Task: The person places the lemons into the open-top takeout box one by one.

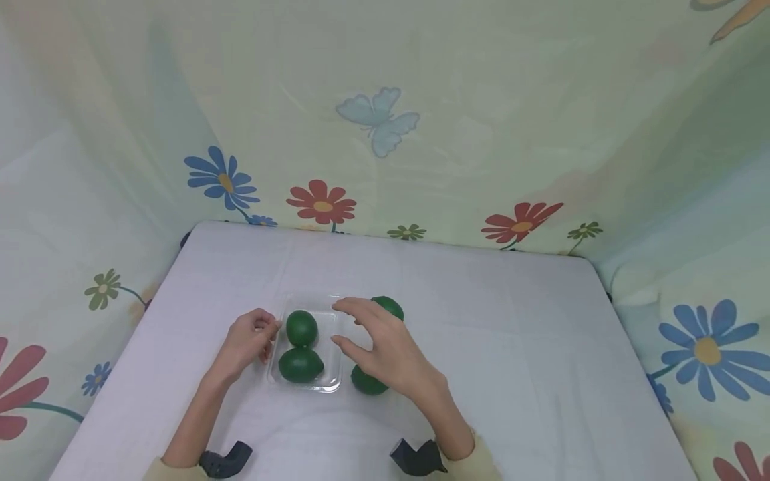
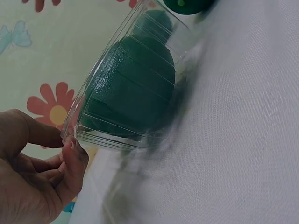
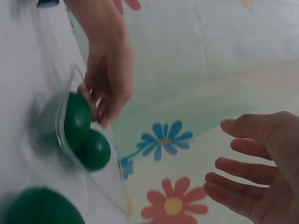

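A clear plastic tray point(image 1: 334, 382) lies on the white table and holds two dark green round fruits, one behind point(image 1: 301, 327) the other point(image 1: 300, 365). My left hand point(image 1: 255, 337) pinches the tray's left rim; in the left wrist view thumb and fingers point(image 2: 70, 151) close on the tray's corner point(image 2: 77, 128). My right hand point(image 1: 368, 337) hovers open, fingers spread, just right of the tray, holding nothing. Two loose green fruits lie beside it, one behind point(image 1: 390, 306) and one in front point(image 1: 367, 382). The right wrist view shows the spread right hand point(image 3: 254, 172) and the tray fruits point(image 3: 77, 119).
The white-covered table point(image 1: 511, 347) is walled on three sides by a pale flowered cloth point(image 1: 421, 133). Its rounded back corners and left and right edges meet the cloth.
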`<act>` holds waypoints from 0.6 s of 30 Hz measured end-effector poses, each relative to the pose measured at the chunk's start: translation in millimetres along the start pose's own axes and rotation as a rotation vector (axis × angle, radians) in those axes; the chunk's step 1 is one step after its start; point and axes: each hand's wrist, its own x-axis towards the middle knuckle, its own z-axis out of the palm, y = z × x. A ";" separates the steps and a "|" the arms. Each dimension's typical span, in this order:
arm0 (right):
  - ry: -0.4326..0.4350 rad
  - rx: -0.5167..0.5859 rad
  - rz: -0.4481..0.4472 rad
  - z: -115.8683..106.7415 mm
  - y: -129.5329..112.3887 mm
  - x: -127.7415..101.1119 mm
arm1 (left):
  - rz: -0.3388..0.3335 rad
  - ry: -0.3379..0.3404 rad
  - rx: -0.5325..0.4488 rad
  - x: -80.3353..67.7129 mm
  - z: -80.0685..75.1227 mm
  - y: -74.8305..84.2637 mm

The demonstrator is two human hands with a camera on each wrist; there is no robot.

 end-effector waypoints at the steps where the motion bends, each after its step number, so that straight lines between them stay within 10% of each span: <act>1: -0.002 -0.002 -0.008 -4.1 4.6 -1.2 | -0.001 0.000 0.001 0.2 -0.4 0.3; 18: -0.073 -0.208 0.198 -13.5 80.2 -17.5 | -0.009 -0.011 -0.011 0.1 0.0 1.2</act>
